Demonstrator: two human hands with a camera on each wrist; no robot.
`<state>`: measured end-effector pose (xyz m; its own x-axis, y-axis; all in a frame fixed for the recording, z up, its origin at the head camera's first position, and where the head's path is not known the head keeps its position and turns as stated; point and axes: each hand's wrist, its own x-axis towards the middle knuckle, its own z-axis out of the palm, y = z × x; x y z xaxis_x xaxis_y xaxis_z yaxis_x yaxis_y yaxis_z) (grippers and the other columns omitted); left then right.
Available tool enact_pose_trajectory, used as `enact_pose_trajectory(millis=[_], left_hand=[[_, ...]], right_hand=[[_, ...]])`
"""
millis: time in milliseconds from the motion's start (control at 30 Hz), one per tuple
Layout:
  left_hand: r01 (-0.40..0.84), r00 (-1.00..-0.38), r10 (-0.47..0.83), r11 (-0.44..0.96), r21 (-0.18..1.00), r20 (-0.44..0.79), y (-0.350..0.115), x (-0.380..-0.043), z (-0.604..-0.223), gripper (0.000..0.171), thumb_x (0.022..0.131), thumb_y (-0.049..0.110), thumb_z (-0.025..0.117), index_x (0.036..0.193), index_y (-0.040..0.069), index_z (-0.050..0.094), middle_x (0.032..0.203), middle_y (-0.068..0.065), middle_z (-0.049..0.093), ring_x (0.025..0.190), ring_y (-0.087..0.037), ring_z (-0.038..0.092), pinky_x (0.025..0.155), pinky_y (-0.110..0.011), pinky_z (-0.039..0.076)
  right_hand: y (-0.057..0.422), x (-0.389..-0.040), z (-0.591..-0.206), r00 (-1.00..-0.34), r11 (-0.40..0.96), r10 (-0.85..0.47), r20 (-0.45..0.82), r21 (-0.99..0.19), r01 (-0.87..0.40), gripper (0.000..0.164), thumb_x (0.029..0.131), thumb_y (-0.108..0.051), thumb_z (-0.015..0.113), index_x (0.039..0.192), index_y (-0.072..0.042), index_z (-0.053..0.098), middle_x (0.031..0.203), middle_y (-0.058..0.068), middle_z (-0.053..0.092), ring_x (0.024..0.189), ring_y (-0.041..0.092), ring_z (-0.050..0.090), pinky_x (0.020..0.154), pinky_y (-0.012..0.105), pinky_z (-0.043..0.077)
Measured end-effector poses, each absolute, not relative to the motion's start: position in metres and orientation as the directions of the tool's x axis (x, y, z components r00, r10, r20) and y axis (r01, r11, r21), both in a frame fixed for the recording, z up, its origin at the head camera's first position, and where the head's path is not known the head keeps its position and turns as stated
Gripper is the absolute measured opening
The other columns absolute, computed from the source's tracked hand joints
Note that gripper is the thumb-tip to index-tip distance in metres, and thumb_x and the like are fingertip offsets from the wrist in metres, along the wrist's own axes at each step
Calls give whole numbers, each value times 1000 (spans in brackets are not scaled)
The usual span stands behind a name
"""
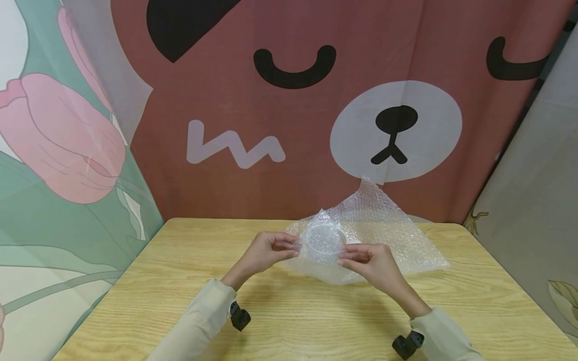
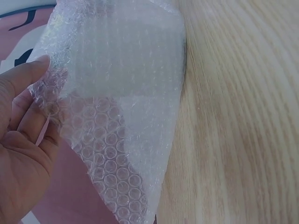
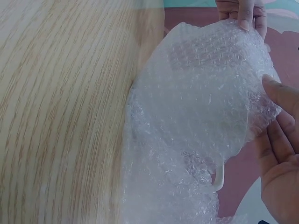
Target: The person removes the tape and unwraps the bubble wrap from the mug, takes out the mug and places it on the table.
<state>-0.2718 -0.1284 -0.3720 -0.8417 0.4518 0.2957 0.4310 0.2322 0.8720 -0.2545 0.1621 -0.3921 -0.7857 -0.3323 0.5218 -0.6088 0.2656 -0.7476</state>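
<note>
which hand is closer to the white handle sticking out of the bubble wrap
The right hand: the right wrist view shows the white handle nearer to it, while the left hand pinches the bubble wrap farther off.

left: tulip hanging (image 1: 67, 135) | back: russet bear curtain (image 1: 309, 125) | right: grey hanging (image 1: 533, 175) | wooden table (image 1: 311, 321)

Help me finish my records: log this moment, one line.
left hand: holds bubble wrap | right hand: same | white mug: partly covered
</note>
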Motion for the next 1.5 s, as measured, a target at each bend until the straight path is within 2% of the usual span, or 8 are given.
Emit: enact_pose_trajectory(millis=[267,500,667,900,1167,1367,1500], left_hand=[[451,-833,457,235,861,312,-133,-270,-374,27,86,5,73,112,1,71,101,-9,72,91,-17,70,79,-29,56],[472,-830,449,251,845,331,-134,-269,-374,25,85,4,73,110,-1,71,101,-12,72,90,-19,70,76,-27,57],[484,-826,451,256,837,339,-134,-266,-372,21,85,1,72,106,-4,72,98,-14,72,88,-23,70,74,-27,57],[489,-829,457,310,815,323,-138,-259,-368,18,85,2,73,103,-2,74,96,-10,73,83,-15,70,71,-25,57],[524,-814,473,349,777,337,-138,-252,-369,16,87,1,71,102,-2,74,99,-11,72,87,-16,70,73,-24,56],[568,-789,494,363,738,364,-138,-248,-371,16,86,0,70,102,-3,74,99,-11,72,88,-16,70,74,-23,56],[583,-779,505,368,725,371,-140,-247,-371,16,87,0,70,103,-3,74,101,-11,72,89,-17,69,75,-24,56]], right_hand=[[157,-254,-391,-732,234,-364,576,-704,-671,25,77,6,76,102,6,73,95,13,72,78,23,72,64,27,58],[149,-238,-370,-655,263,-369,660,-602,-754,21,72,18,74,92,13,71,89,21,71,74,26,71,62,27,57],[145,-229,-362,-598,282,-348,723,-527,-802,21,67,21,75,86,11,73,85,20,71,72,24,71,59,24,56],[144,-234,-370,-498,294,-329,802,-414,-862,23,61,22,79,79,9,73,78,17,71,69,19,71,57,18,55],[157,-255,-396,-425,272,-375,824,-340,-900,25,65,15,80,87,5,76,84,13,73,72,15,71,59,18,55],[160,-253,-398,-413,248,-420,808,-336,-909,29,66,14,80,93,5,75,88,14,73,75,14,71,61,19,55],[161,-253,-397,-379,241,-464,801,-298,-924,37,65,14,80,99,3,74,91,13,73,74,14,71,62,19,55]])
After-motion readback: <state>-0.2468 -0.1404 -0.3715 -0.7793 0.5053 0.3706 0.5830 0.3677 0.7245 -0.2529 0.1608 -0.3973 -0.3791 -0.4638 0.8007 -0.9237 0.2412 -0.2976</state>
